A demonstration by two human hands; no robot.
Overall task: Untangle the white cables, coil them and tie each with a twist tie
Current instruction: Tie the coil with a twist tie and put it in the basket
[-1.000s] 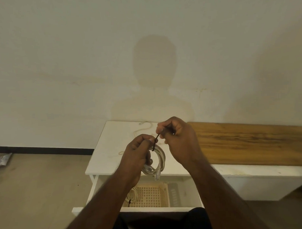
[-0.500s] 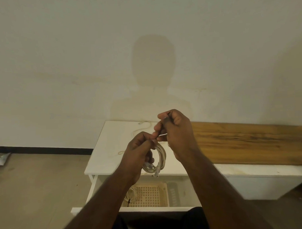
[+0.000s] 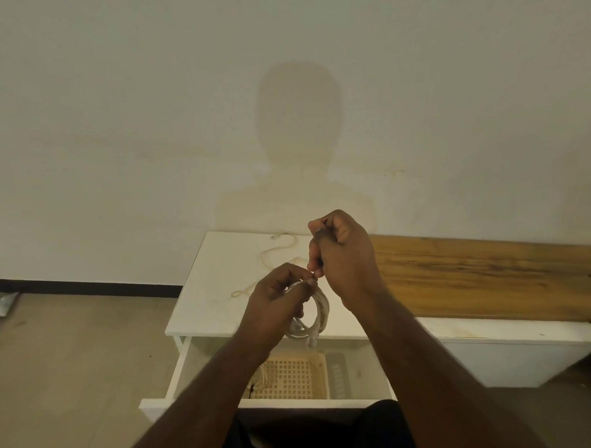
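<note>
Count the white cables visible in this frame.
3, maybe more. A coiled white cable gripped in the left hand; a loose white cable on the white cabinet top; a coiled one in the beige plastic basket, partly hidden by the forearm.

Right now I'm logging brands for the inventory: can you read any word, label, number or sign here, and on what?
None can be read.
The coiled cable, white cabinet, basket and wooden top show no print.
The grey packet on the floor is too blurred to tell.
</note>
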